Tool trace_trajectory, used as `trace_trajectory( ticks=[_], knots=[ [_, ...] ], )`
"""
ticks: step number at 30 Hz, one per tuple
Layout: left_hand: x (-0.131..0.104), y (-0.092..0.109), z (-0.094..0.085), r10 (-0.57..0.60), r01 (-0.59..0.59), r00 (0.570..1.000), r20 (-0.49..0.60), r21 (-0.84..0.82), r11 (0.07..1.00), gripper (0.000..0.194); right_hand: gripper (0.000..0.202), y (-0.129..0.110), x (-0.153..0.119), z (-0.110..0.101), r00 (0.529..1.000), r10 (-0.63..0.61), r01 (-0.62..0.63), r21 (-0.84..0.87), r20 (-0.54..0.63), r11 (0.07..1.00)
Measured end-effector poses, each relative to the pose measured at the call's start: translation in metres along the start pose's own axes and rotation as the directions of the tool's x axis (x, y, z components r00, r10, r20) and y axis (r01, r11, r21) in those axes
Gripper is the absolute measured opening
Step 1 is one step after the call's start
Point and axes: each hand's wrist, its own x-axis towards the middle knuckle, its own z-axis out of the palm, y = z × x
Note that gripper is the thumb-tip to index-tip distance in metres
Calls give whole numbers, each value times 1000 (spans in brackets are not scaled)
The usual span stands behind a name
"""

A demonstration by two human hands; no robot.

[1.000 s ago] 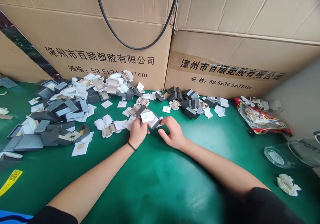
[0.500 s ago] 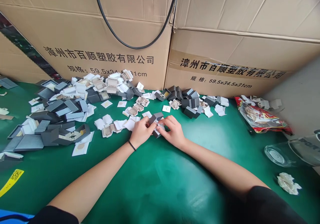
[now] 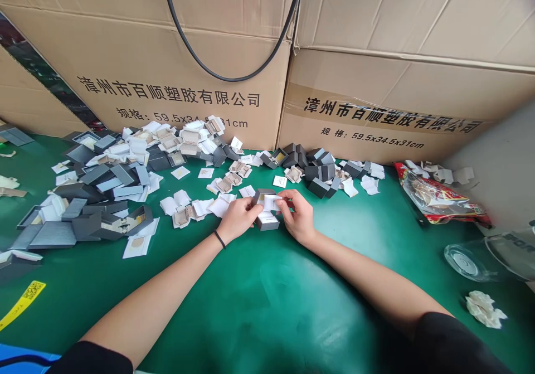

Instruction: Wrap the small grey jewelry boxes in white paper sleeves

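- Grey boxes [image 3: 94,224], white papers [image 3: 134,150] heaped leftward.
- My left hand [image 3: 239,218] grips an open box [image 3: 270,226], white inside.
- My right hand [image 3: 298,218] pinches a white slip [image 3: 272,202] there.

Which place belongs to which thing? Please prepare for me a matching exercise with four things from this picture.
1. Central grey box
2. White piece at that box
3. Yellow strip
4. Crumpled white wad

a. Near the clear container
b. Held by the left hand
c. At the picture's left edge
d. Pinched by the right hand

Pairs: 1-b, 2-d, 3-c, 4-a.
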Motion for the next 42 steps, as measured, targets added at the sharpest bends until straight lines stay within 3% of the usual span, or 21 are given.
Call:
trace_trajectory(
  ticks=[4,9,16,24,37,42],
  knots=[
    [1,-1,-2,34,-34,998,46,9,999,23,10,1,-1,1,1000,-8,8,-24,2,1000],
    [1,2,-7,16,-14,994,110,-19,1000,21,17,-5,0,-1,994,-108,109,-62,15,992],
    [1,-1,-7,72,-66,993,98,-62,996,23,14,-6,2,-1,989,-142,144,-48,48,988],
    [-1,2,-4,59,-52,986,157,-49,997,28,13,-6,3,-1,999,6,-6,-2,36,1000],
    [-1,2,-6,28,-20,986,163,-49,999,27,13,-3,7,-4,999,-10,12,-47,46,999],
    [-2,3,-5,34,-22,987,159,-80,997,27,12,-1,4,-1,995,97,-98,54,19,994]
  ],
)
